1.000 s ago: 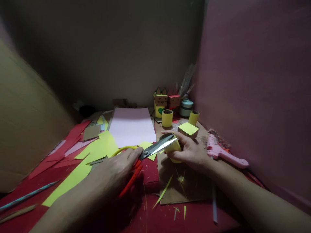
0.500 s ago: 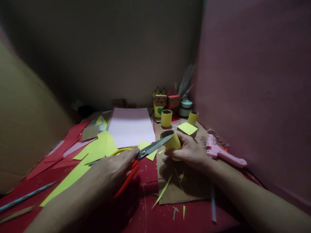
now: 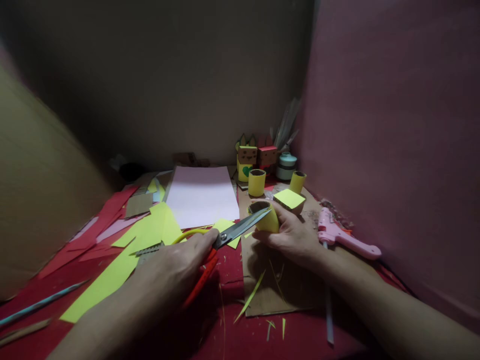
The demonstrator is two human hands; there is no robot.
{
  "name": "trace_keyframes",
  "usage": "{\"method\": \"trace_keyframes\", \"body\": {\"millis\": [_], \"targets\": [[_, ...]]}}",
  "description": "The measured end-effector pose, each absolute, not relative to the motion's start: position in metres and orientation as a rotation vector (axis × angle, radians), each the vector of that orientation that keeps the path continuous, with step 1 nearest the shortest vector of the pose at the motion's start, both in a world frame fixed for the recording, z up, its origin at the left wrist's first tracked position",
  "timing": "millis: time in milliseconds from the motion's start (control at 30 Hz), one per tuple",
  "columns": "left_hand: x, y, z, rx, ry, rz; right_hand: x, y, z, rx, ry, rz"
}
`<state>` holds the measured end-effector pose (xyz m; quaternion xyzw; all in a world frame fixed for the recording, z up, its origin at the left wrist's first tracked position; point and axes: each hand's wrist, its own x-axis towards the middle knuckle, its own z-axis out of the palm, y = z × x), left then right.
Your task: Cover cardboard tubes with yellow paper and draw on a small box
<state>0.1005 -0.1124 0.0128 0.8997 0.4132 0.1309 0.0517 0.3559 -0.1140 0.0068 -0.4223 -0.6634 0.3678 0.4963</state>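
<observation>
My left hand [image 3: 183, 262] is closed on the scissors [image 3: 240, 229], which have red and yellow handles and dark blades pointing right. Their tips lie over the near side of a short yellow paper-covered tube [image 3: 270, 220], close to its rim. Wrapped round that tube from the right is my right hand [image 3: 294, 232], tilting its opening toward me. Whether the blades touch the paper I cannot tell. Below them, thin yellow paper trimmings [image 3: 252, 295] lie on a cardboard sheet [image 3: 296, 295].
Two more yellow tubes [image 3: 257, 183] stand behind, beside a yellow-topped box [image 3: 288, 198] and two cardboard animal figures [image 3: 247, 157]. A pink glue gun [image 3: 347, 239] lies right. White paper [image 3: 204, 195], yellow sheets [image 3: 108, 280] and red strips [image 3: 93, 225] spread left on the red cloth [image 3: 157, 335].
The scissors and my left hand have shifted slightly right across the tube. My right hand has moved only a little, still round the tube.
</observation>
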Motion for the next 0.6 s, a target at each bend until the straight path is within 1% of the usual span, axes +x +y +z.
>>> {"method": "trace_keyframes", "body": {"millis": [100,200,433,600], "targets": [[0.099,-0.112,0.012,2.78,1.257,0.327,0.356,-0.113,0.004,-1.011,-1.596,0.883],[0.1,-0.113,0.011,2.803,1.247,0.359,0.356,-0.112,0.002,-1.008,-1.611,0.824],[0.11,-0.12,0.01,2.804,1.319,0.319,0.356,-0.112,-0.001,-1.052,-1.704,0.524],[0.113,-0.12,0.011,2.77,1.321,0.372,0.357,-0.112,-0.005,-1.12,-1.732,0.436]]}}
